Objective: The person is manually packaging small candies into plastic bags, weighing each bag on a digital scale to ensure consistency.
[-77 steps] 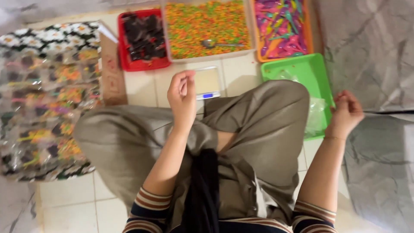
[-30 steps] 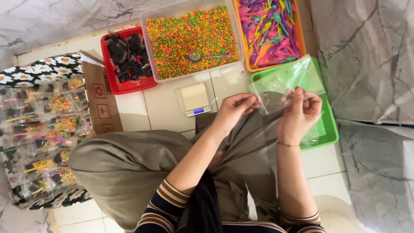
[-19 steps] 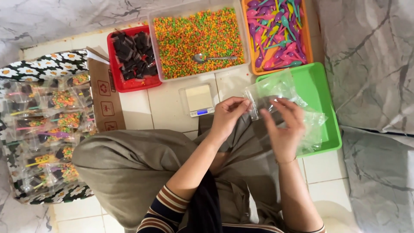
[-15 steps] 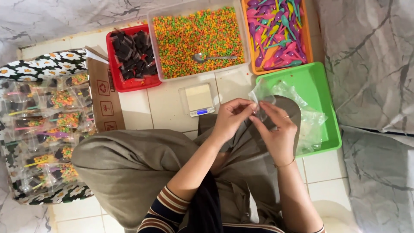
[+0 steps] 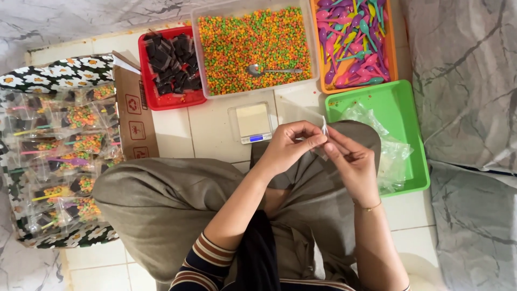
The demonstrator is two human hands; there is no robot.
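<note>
Fingertips of both hands (image 5: pixel 323 148) pinch clear plastic bag (image 5: pixel 325 128) between them.

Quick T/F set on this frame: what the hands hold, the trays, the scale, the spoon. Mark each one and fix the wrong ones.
1. Both hands pinch one small clear bag between them. True: left hand and right hand meet on it above the lap.
2. The metal spoon lies in the orange tray. False: it lies in the clear tub of coloured beads; the orange tray holds plastic spoons.
3. The green tray holds clear bags. True.
4. The small scale carries a filled bag. False: its plate is bare.
5. The red tray holds dark pieces. True.
</note>
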